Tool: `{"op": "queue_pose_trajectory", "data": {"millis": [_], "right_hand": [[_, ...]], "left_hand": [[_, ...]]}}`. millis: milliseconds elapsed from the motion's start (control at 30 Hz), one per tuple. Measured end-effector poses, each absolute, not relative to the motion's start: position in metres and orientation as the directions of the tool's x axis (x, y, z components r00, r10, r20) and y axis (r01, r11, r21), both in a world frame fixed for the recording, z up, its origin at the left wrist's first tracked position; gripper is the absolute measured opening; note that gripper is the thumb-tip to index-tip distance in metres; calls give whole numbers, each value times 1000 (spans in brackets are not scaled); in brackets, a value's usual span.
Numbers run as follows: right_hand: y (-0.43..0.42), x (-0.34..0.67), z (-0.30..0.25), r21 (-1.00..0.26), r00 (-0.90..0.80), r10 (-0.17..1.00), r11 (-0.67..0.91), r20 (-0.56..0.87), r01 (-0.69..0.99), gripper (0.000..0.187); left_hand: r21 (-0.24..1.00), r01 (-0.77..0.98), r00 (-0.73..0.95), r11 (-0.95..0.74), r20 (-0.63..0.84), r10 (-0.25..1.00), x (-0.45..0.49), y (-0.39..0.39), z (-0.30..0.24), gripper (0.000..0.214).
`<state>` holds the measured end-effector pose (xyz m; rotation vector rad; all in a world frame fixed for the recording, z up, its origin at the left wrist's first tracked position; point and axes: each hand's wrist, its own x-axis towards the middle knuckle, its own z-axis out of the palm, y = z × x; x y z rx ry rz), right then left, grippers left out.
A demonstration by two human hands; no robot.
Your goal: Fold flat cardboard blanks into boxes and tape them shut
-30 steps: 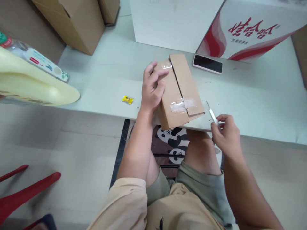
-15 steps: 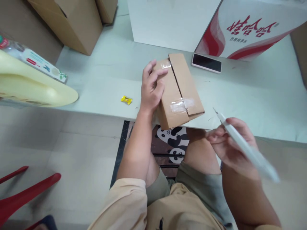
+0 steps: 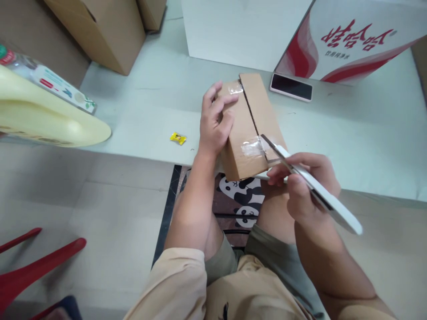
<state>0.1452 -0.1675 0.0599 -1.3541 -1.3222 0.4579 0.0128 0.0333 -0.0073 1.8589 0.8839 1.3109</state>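
A small flat cardboard box (image 3: 247, 116), its flaps taped shut, lies at the near edge of the pale table (image 3: 150, 111). My left hand (image 3: 215, 122) rests on the box's left side with fingers curled over it, holding it down. My right hand (image 3: 305, 180) is closed on a white utility knife (image 3: 313, 184). The knife's blade tip touches the clear tape (image 3: 251, 146) at the near end of the box's centre seam.
A black phone (image 3: 291, 86) lies behind the box. A yellow candy (image 3: 178, 138) sits left of it. A white-and-red carton (image 3: 350, 40) and brown cardboard boxes (image 3: 100, 26) stand at the back. A cream plastic object (image 3: 43, 118) overhangs the left; a red chair (image 3: 36, 266) is below.
My right hand has turned the knife round in its grip and brought it left and up, from beside the box to the tape on the seam. My left hand stayed on the box.
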Motion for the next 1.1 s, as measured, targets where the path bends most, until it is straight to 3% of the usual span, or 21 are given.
{"op": "queue_pose_trajectory", "data": {"millis": [233, 467, 667, 1100], "right_hand": [[-169, 148, 61, -751, 271, 891, 109, 364, 652, 27], [-172, 137, 65, -778, 375, 868, 19, 325, 628, 27], [-185, 135, 55, -781, 434, 836, -11, 336, 625, 26], [-199, 138, 56, -638, 294, 846, 69, 444, 767, 21]], "left_hand": [[823, 106, 265, -558, 518, 814, 16, 34, -9, 56], [826, 137, 253, -547, 505, 826, 17, 36, -12, 47], [833, 124, 249, -538, 499, 830, 17, 35, -12, 43], [808, 130, 229, -575, 540, 810, 18, 36, -14, 47]]}}
